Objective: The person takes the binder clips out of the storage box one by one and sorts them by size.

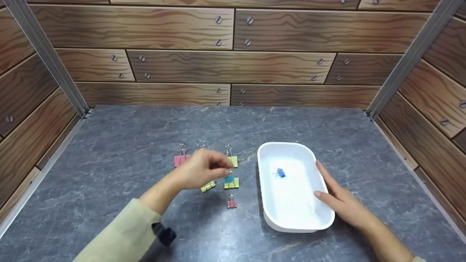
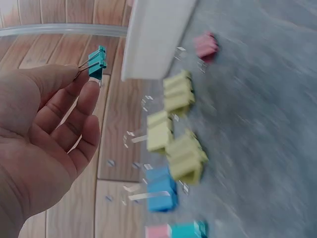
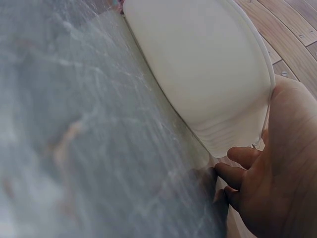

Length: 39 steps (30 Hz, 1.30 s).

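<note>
My left hand (image 1: 204, 169) pinches a small teal binder clip (image 2: 97, 63) by its wire handles, between thumb and fingertips, held above the table. Below and around this hand lie several binder clips: a large pink one (image 1: 181, 160), yellow ones (image 1: 231, 184) and a small pink one (image 1: 232, 204). The left wrist view also has a blue clip (image 2: 161, 191) in that group; the hand hides part of it in the head view. My right hand (image 1: 342, 202) grips the right wall of a white plastic tub (image 1: 291, 214), thumb over the rim. One small blue binder clip (image 1: 280, 173) lies inside the tub.
The grey marbled tabletop (image 1: 127, 138) runs back to a wood-patterned wall (image 1: 174, 65). Similar side walls with metal corner posts (image 1: 54, 69) stand left and right. A dark band (image 1: 164, 233) sits at the left sleeve.
</note>
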Each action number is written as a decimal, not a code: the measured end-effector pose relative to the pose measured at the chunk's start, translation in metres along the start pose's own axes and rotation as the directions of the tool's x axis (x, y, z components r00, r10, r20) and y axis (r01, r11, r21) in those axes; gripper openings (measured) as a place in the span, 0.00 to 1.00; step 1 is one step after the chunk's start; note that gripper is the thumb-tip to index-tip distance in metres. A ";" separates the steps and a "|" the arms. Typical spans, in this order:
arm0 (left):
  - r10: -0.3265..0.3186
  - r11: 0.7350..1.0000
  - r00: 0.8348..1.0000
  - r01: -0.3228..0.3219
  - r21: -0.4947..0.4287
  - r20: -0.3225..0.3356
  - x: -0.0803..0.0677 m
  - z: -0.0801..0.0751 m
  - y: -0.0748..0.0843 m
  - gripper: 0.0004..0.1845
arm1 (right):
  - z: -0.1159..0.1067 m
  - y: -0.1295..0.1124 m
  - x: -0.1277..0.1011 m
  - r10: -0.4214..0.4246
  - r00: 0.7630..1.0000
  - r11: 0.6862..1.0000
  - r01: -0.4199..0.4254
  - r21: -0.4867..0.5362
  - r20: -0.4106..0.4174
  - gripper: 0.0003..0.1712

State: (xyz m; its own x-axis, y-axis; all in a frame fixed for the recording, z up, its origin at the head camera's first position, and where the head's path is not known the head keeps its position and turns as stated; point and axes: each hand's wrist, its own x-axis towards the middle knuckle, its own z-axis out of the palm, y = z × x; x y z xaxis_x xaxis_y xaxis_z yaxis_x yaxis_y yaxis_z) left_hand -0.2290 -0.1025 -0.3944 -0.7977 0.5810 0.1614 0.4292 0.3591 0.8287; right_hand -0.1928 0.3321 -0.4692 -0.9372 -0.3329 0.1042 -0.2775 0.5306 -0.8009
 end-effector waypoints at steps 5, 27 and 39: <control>-0.046 0.999 0.998 0.046 0.002 0.044 -0.019 -0.001 -0.014 0.07 | 0.000 0.001 0.000 0.000 1.000 1.000 0.000 0.003 0.001 0.46; -0.084 0.992 0.990 0.073 0.099 0.111 -0.047 0.004 -0.041 0.05 | -0.002 0.000 -0.001 0.015 1.000 1.000 -0.015 -0.014 0.001 0.45; -0.094 0.990 0.990 0.081 0.112 0.108 -0.047 0.003 -0.045 0.04 | -0.001 0.001 0.000 -0.003 1.000 1.000 0.003 -0.019 -0.005 0.46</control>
State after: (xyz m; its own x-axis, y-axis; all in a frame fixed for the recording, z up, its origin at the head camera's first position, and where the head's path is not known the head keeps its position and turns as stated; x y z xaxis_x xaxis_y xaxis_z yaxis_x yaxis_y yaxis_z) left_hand -0.2091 -0.1441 -0.4410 -0.7837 0.6207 0.0241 0.4079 0.4850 0.7736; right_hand -0.1933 0.3337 -0.4696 -0.9373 -0.3307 0.1100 -0.2847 0.5444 -0.7891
